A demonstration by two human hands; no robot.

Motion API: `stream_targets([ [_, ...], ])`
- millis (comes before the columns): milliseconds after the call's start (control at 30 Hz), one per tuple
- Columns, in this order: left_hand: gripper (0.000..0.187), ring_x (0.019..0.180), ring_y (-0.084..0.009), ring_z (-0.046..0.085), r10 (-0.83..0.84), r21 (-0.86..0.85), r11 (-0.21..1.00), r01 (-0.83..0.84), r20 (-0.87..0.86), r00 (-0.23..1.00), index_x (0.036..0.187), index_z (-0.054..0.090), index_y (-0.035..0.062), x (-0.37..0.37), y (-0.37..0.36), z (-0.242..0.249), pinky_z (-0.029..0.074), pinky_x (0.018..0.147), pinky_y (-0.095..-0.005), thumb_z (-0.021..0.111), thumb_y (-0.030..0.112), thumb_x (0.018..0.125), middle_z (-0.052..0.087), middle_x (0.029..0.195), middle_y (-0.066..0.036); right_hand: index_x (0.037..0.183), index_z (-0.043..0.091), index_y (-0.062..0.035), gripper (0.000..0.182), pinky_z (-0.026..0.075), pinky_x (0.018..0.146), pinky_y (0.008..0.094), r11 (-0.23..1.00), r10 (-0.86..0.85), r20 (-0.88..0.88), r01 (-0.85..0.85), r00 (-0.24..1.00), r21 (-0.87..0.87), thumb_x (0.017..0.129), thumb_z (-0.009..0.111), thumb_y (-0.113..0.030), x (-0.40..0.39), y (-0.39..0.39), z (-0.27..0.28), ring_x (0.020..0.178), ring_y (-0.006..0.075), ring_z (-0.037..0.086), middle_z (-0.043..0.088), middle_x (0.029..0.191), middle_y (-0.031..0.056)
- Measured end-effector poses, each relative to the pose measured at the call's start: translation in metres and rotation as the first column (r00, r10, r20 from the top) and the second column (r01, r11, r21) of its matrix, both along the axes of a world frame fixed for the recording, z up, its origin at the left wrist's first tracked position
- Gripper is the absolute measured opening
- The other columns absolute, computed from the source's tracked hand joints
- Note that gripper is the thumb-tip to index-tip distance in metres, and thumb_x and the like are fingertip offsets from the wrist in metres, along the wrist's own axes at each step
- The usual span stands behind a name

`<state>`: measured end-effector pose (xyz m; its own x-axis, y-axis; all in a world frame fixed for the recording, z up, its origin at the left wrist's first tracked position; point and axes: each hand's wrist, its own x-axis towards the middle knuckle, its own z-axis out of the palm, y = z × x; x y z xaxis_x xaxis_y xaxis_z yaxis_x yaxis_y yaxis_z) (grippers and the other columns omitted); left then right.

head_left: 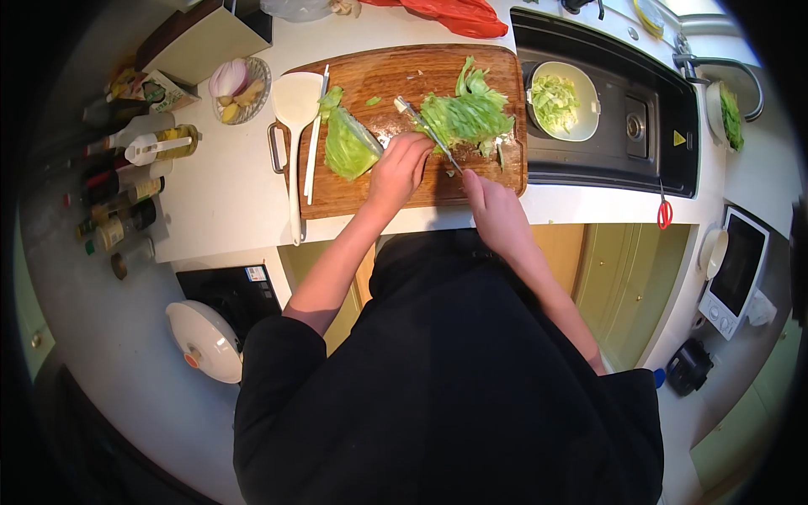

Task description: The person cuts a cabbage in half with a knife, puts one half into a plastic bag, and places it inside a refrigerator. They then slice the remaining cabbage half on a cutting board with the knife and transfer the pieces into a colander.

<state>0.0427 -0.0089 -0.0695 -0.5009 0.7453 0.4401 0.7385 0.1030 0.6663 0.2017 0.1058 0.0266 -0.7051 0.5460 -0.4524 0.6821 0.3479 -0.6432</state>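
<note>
My right hand [498,208] grips the handle of a knife [433,133], its blade slanting up and left over the wooden cutting board [370,80]. Curled together beside the blade, the fingers of my left hand [399,175] press on lettuce, mostly hidden under them. Right of the blade lies a heap of cut lettuce [471,116]. A larger lettuce wedge [349,147] rests just left of my left hand. A white spatula [295,126] and white chopsticks [315,143] lie along the board's left side.
Right of the board, a bowl [581,76] of shredded lettuce stands in the black sink [619,160]. Red-handled scissors [665,212] hang over the counter's front edge. Left are a glass dish [257,71] with onion and several bottles [160,145]. A red bag [454,15] lies behind.
</note>
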Motion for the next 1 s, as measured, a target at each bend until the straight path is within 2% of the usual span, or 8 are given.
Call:
stream_targets([
  [167, 0.015, 0.096, -0.0334, 0.066, 0.015, 0.031, 0.999, -0.015, -0.017, 1.000, 0.102, 0.068, 0.0022, 0.000, 0.002, -0.005, 0.055, 0.083, -0.0411, 0.075, 0.000, 0.088, 0.068, 0.103, -0.012, 0.090, 0.067, 0.0028, 0.063, 0.048, 0.076, 0.0605, 0.997, -0.054, -0.056, 0.050, 0.997, -0.061, 0.113, 0.036, -0.047, -0.002, 0.005, -0.047, 0.083, 0.0538, 0.064, 0.066, 0.078, 0.0304],
  [300, 0.014, 0.096, -0.0347, 0.065, 0.040, 0.024, 0.999, -0.040, -0.013, 0.999, 0.101, 0.068, 0.0022, 0.002, -0.001, -0.009, 0.054, 0.083, -0.0414, 0.075, 0.000, 0.089, 0.067, 0.103, -0.013, 0.089, 0.066, 0.0019, 0.061, 0.047, 0.074, 0.0602, 0.991, -0.101, -0.110, 0.089, 0.989, -0.104, 0.112, 0.037, -0.046, -0.004, 0.002, -0.035, 0.081, 0.0531, 0.063, 0.066, 0.077, 0.0291],
  [500, 0.015, 0.096, -0.0331, 0.065, 0.065, 0.020, 0.998, -0.065, 0.001, 0.998, 0.102, 0.069, 0.0023, 0.004, -0.001, -0.008, 0.055, 0.082, -0.0413, 0.074, 0.001, 0.089, 0.067, 0.104, -0.012, 0.082, 0.063, -0.0001, 0.059, 0.049, 0.072, 0.0587, 0.999, -0.002, -0.058, 0.004, 0.998, 0.037, 0.112, 0.039, -0.046, -0.002, -0.001, 0.007, 0.077, 0.0500, 0.064, 0.066, 0.075, 0.0264],
  [700, 0.015, 0.097, -0.0363, 0.065, 0.042, 0.034, 0.998, -0.043, 0.029, 0.999, 0.102, 0.068, -0.0001, 0.004, -0.001, -0.002, 0.054, 0.084, -0.0422, 0.074, -0.002, 0.089, 0.066, 0.104, -0.016, 0.083, 0.064, 0.0001, 0.060, 0.049, 0.072, 0.0586, 1.000, 0.023, 0.028, -0.023, 0.999, 0.015, 0.112, 0.039, -0.046, 0.001, 0.000, 0.013, 0.076, 0.0497, 0.064, 0.067, 0.075, 0.0267],
  [1000, 0.015, 0.095, -0.0352, 0.065, 0.020, 0.050, 0.999, -0.021, 0.017, 1.000, 0.102, 0.068, 0.0007, 0.001, -0.002, -0.005, 0.054, 0.082, -0.0412, 0.074, -0.003, 0.088, 0.067, 0.103, -0.014, 0.086, 0.067, 0.0012, 0.063, 0.050, 0.075, 0.0592, 0.999, 0.039, 0.020, -0.038, 0.999, -0.037, 0.112, 0.036, -0.047, -0.003, 0.007, 0.006, 0.079, 0.0508, 0.065, 0.067, 0.077, 0.0288],
])
